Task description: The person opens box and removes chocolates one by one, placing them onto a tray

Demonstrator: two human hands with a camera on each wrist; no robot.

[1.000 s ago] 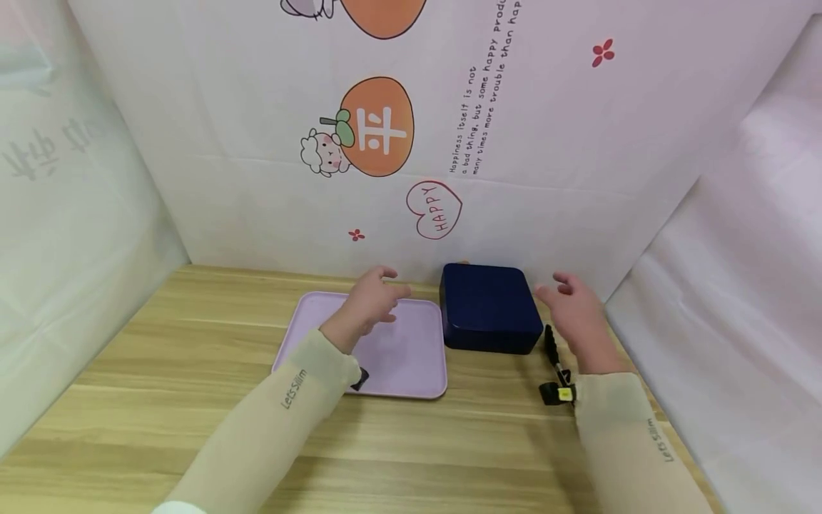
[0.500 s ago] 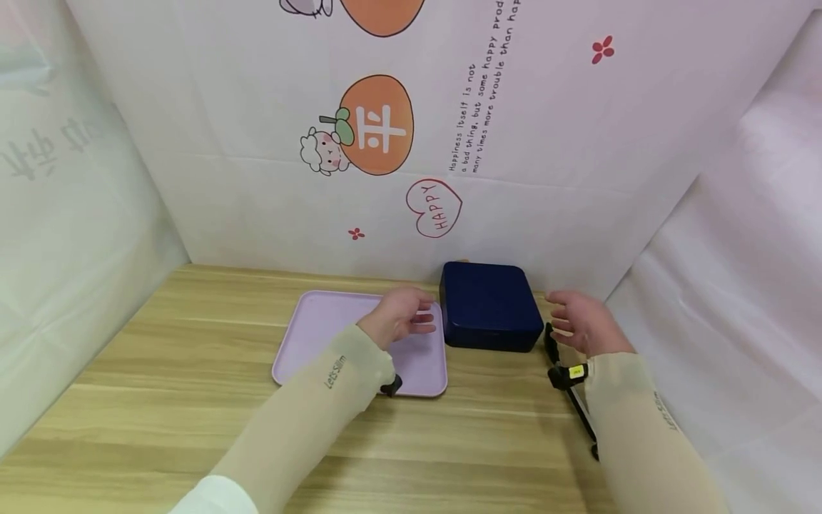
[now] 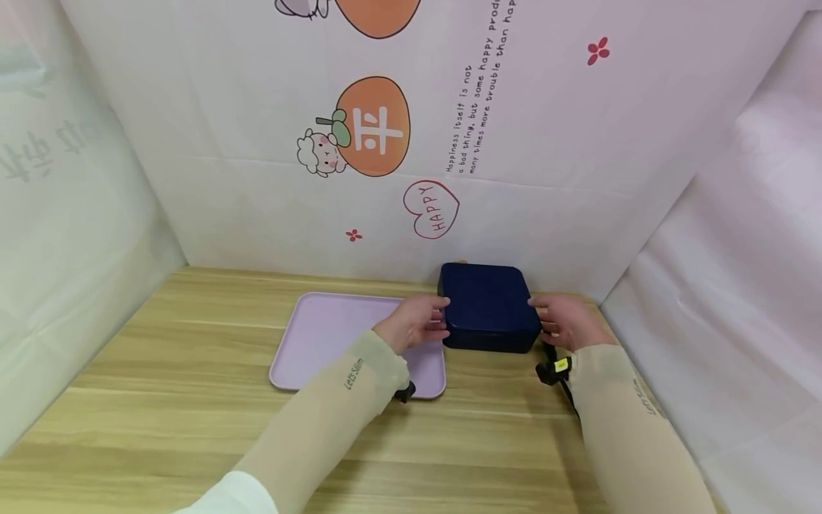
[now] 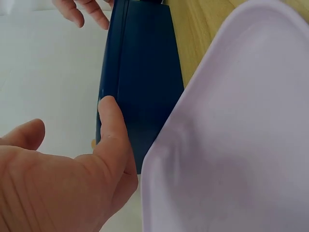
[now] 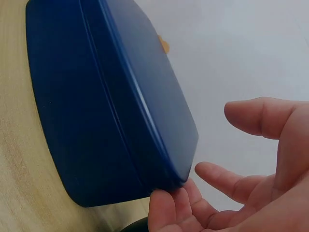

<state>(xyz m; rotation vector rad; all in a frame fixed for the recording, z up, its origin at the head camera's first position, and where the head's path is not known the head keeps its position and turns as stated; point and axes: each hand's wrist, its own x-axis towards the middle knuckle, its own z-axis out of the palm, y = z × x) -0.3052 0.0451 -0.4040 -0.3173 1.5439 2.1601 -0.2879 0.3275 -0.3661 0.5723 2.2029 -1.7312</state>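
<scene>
A dark blue lidded box (image 3: 488,298) with rounded corners sits on the wooden table against the back wall. My left hand (image 3: 413,321) is at its left side, over the right part of a lilac tray (image 3: 324,335). In the left wrist view, a nearly straight finger touches the box near its lid seam, and the thumb stands apart. My right hand (image 3: 571,321) is at the opposite side. Its lower fingertips (image 5: 164,205) meet a corner of the box in the right wrist view, with the thumb spread away. The box's lid is on.
A thin black-handled tool (image 3: 569,397) lies right of the box, mostly hidden under my right wrist. White printed cloth (image 3: 270,207) walls off the back, with more cloth (image 3: 726,300) along the right side. Bare wood (image 3: 128,400) shows at the left and front.
My left hand has moved right across the tray to the box's left side. My right hand has lowered and come in against the right side. The box has stayed in place.
</scene>
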